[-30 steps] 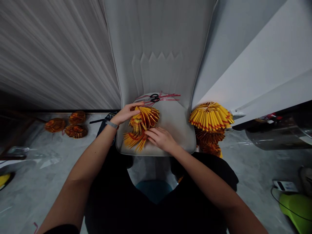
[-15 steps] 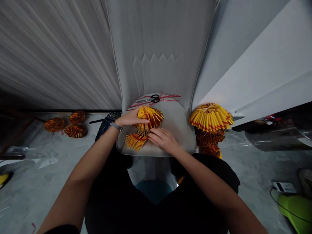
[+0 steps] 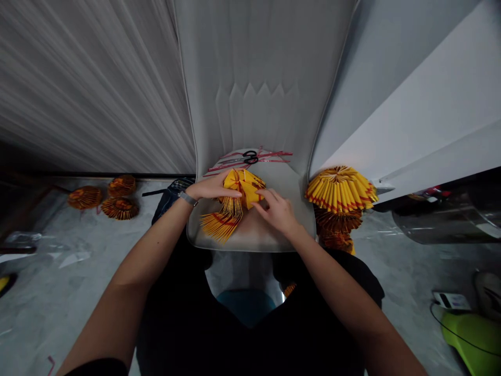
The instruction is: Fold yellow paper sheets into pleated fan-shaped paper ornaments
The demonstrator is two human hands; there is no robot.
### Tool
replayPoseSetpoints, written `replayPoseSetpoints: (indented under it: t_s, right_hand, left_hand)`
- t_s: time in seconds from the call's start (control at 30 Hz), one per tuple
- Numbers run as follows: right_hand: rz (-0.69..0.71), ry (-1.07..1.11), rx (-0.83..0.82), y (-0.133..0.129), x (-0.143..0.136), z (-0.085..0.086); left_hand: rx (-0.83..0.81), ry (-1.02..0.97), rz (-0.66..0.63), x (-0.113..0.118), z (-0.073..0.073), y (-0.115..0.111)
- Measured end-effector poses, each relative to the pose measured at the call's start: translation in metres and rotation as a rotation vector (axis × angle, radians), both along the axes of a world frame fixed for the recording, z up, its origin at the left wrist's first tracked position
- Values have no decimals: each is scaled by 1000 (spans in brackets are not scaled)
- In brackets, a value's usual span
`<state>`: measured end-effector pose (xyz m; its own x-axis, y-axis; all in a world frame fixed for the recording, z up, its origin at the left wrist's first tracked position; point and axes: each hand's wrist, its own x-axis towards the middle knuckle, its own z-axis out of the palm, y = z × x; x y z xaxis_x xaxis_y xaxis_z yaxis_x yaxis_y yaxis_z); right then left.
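The fingers of the left hand [image 3: 211, 187] and right hand [image 3: 278, 210] grasp a yellow, red-banded pleated-paper fan [image 3: 232, 210], likely light, easily creased, best held at gathered folds.

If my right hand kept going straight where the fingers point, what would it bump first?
The folded yellow paper; your right hand's fingertips seem to touch its edge. Past that, maybe the pink strips, but depth is hard to judge from one view.

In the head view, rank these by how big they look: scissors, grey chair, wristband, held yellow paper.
1. Grey chair
2. Held yellow paper
3. Scissors
4. Wristband

No two look alike in size.
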<state>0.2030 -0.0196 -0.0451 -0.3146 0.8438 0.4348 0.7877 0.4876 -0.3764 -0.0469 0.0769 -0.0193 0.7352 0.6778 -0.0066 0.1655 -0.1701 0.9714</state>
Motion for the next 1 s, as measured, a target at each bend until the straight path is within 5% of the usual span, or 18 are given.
replayPoseSetpoints:
  t_s: [0.17, 0.5, 0.67, 0.83, 1.0]
  right_hand:
    - [-147, 46, -19, 5, -9, 0]
    - [-137, 431, 100, 24, -13, -2]
    - [-141, 535, 19, 25, -20, -8]
    - [-85, 491, 77, 20, -26, -9]
    - [-11, 386, 61, 18, -22, -1]
  left_hand:
    - [81, 12, -13, 5, 1, 2]
    - [281, 145, 53, 7, 13, -8]
    - [316, 180, 145, 13, 14, -16]
    - [376, 157, 274, 24, 10, -22]
    - [392, 122, 265, 24, 11, -22]
